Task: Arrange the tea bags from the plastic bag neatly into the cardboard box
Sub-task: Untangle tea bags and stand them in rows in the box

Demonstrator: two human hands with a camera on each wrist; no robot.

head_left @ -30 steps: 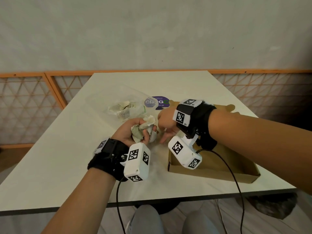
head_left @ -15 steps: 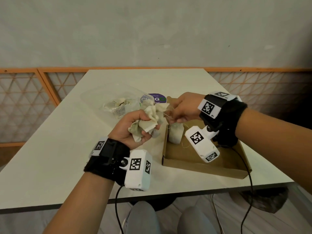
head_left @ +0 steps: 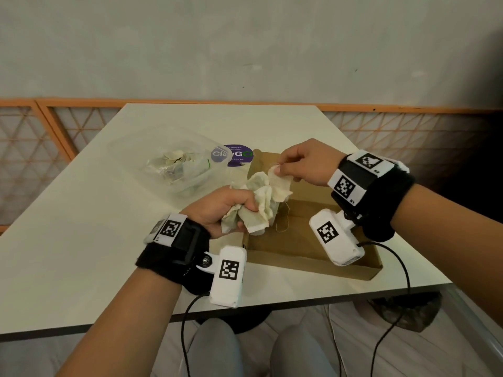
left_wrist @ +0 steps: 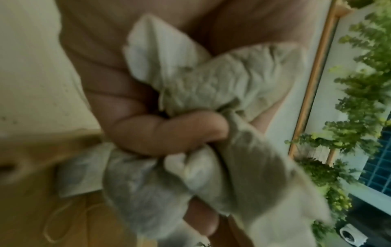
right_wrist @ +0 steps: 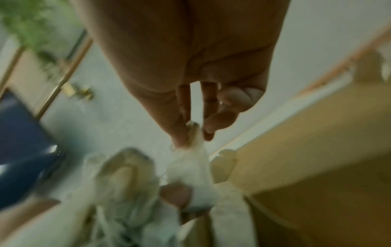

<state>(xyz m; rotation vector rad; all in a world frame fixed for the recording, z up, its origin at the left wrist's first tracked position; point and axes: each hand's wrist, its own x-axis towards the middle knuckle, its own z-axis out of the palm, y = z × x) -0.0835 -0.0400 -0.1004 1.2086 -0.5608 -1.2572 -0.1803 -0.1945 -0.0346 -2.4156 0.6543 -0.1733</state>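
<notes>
My left hand [head_left: 226,205] grips a crumpled bunch of pale tea bags [head_left: 258,205] above the near left corner of the open cardboard box [head_left: 313,257]. In the left wrist view the fingers [left_wrist: 169,133] curl round the bunch [left_wrist: 222,86]. My right hand [head_left: 302,161] pinches the top edge of one tea bag [head_left: 281,186] and holds it up from the bunch; the right wrist view shows thumb and fingertips pinching its corner [right_wrist: 194,132]. Strings dangle into the box. The clear plastic bag [head_left: 177,164] with more tea bags lies on the table, behind and left.
The white table [head_left: 81,240] ends close in front of me; the box sits near its right front corner. A purple round sticker [head_left: 236,156] lies behind the box. Orange lattice railing runs behind the table. Cables hang from both wrist cameras.
Both hands have risen from the table beside the box to above its left corner. My right hand has moved up and right, drawing one tea bag out of the bunch.
</notes>
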